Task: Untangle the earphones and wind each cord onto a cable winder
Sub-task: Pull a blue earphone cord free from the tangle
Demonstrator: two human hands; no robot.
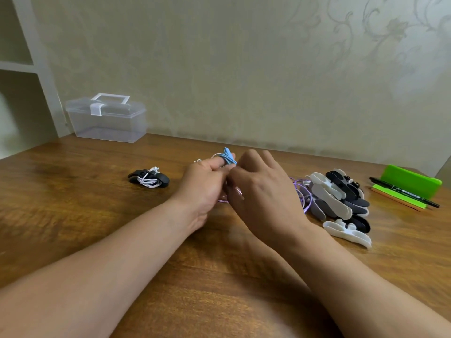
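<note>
One head-worn camera looks forward and down over the tabletop (73,215) toward the wall (244,69). It sits near the left hand (205,184) and right hand (263,191).

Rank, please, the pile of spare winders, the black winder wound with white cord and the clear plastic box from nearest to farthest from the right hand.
From the right hand:
1. Pile of spare winders, just to its right.
2. Black winder wound with white cord, to the left, beyond the left hand.
3. Clear plastic box, back left by the wall.
</note>
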